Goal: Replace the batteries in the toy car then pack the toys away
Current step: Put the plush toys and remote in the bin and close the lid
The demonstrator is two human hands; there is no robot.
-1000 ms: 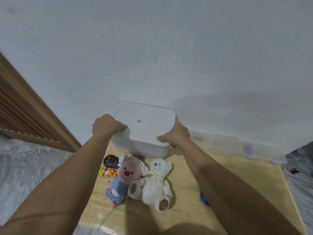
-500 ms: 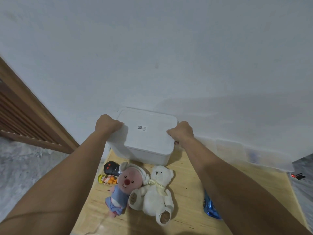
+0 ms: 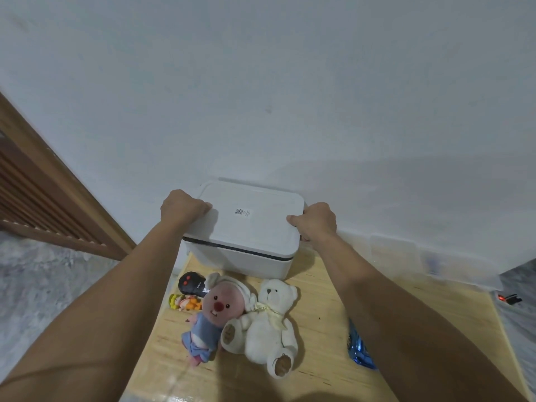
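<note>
A white storage box (image 3: 237,261) stands at the back of the wooden table against the wall. Its white lid (image 3: 249,221) is lifted off the front rim, with a dark gap showing under it. My left hand (image 3: 182,208) grips the lid's left edge and my right hand (image 3: 314,221) grips its right edge. In front of the box lie a white teddy bear (image 3: 268,320), a pink-faced plush in blue (image 3: 214,311), a black remote (image 3: 191,284) and a small yellow-orange figure (image 3: 184,302). The blue toy car (image 3: 358,351) shows partly behind my right forearm.
The wooden table (image 3: 319,300) ends at the left over grey floor. A brown slatted door (image 3: 43,204) stands at the left. A clear plastic bin (image 3: 446,264) sits along the wall at the right, and a small black-and-red object (image 3: 509,299) lies on the floor beyond.
Both hands slid along the lid toward its sides, and the lid has come up off the box's front rim, opening a dark gap.
</note>
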